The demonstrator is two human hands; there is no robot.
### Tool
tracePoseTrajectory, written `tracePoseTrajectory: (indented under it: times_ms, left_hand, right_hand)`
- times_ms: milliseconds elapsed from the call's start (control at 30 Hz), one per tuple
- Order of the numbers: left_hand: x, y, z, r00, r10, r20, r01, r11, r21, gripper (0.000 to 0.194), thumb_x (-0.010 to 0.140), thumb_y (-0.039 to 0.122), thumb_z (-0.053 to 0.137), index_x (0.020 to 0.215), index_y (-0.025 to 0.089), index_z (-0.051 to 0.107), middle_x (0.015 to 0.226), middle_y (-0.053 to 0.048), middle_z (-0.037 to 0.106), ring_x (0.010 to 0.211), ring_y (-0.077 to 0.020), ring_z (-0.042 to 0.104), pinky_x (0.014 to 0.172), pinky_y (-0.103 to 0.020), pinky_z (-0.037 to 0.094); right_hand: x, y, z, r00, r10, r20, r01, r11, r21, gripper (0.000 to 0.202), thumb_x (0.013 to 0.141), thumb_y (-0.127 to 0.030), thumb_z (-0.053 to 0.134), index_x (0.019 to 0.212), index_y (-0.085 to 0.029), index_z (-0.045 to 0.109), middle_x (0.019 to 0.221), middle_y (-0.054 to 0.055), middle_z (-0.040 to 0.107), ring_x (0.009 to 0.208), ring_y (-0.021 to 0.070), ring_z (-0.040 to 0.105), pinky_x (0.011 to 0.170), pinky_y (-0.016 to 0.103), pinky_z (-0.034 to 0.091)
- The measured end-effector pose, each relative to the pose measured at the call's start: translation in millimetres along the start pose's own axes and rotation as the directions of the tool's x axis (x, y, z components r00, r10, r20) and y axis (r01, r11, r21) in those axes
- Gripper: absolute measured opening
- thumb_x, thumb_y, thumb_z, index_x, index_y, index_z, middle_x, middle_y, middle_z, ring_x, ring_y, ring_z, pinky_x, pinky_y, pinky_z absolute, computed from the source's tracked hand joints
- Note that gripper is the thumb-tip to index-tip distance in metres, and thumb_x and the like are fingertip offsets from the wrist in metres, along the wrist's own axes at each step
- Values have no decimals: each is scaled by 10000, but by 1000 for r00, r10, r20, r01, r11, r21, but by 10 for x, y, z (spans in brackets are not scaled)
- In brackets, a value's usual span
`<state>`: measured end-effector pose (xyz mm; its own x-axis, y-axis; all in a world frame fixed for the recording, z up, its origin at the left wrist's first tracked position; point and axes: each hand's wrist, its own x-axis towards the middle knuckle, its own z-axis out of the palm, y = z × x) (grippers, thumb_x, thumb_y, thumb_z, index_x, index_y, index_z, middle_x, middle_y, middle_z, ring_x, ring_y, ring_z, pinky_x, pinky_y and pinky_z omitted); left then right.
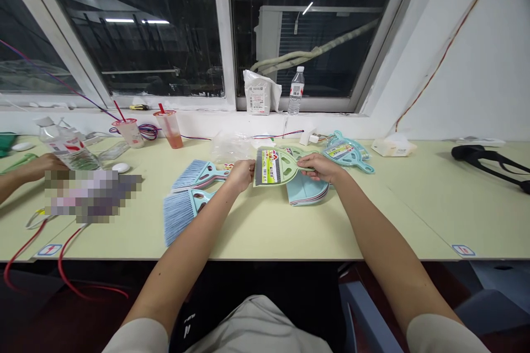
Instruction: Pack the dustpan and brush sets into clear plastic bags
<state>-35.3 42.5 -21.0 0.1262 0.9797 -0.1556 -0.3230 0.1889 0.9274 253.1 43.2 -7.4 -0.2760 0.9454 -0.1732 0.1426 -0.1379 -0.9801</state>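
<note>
A light green dustpan [288,168] with a green brush nested in it and a bright printed label is held level above the table. My left hand [243,174] pinches its left edge, beside the grey bristles. My right hand [318,167] is wrapped around the handle end on the right. Below it, partly hidden, lies a stack of light blue dustpans [307,194]. Near my left forearm rest light blue hand brushes [179,216], one partly covered by the arm. Labelled blue dustpan-and-brush sets [346,152] lie behind my right hand.
A clear plastic bag [232,146] lies behind the dustpan. Drink cups [169,128] and a large water bottle [68,146] stand at left, near another person's hand [39,168]. A tissue pack [393,146] and black straps [488,161] are at right. A small bottle [296,91] stands on the windowsill.
</note>
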Motion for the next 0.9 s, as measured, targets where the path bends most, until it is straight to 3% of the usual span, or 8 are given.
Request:
tracePoseTrajectory:
  times_ms: [267,400,500,600,700,800,900]
  left_hand:
    - [37,-41,4,999,25,-21,-26,999,-40,48,718,131,661,765,132,655,688,-77,687,621,-191,677,543,-272,479]
    - [45,59,-27,995,85,-58,-89,993,-79,81,708,107,674,789,112,673,704,-91,707,663,-208,702,595,-288,533]
    - [62,255,-119,982,118,-150,-138,981,-134,110,701,83,678,809,107,667,697,-85,706,689,-223,720,655,-311,579]
    - [106,470,-283,954,153,-258,-204,962,-183,150,695,56,667,834,112,655,676,-65,694,712,-235,733,703,-341,612]
    - [141,628,-479,921,212,-328,-282,941,-184,132,713,42,645,826,110,646,661,-65,681,726,-240,738,717,-355,629]
    - [120,738,-665,872,263,-413,-357,919,-169,139,725,34,635,841,110,644,681,-75,685,757,-254,749,715,-376,642]
    - [31,846,-829,819,294,-492,-410,901,-143,168,737,27,624,876,120,645,727,-80,701,795,-257,757,714,-390,652]
  right_hand:
    - [-2,-2,8,1000,10,22,-10,1000,-11,273,788,-336,868,837,-150,673,646,35,630,409,57,402,300,174,312]
    - [2,-33,19,998,-58,21,57,998,40,320,906,-464,746,944,-155,672,770,96,727,445,99,496,319,207,376]
    - [43,-74,-25,974,-150,-172,168,981,99,340,962,-503,650,980,-164,662,860,114,759,508,135,598,351,230,435]
    - [118,-120,-57,887,-232,-400,273,961,47,270,968,-411,638,905,-151,674,811,96,739,533,134,630,380,222,461]
    - [228,-171,30,837,-304,-454,306,949,-72,161,916,-279,679,817,-153,674,759,77,715,552,129,641,399,204,470]
    - [389,-245,261,887,-300,-352,258,952,-163,109,864,-196,709,773,-149,673,761,84,714,595,148,665,418,211,491]
    - [616,-344,560,961,-199,-193,158,966,-206,139,817,-184,767,752,-146,650,740,93,712,596,164,668,439,230,502]
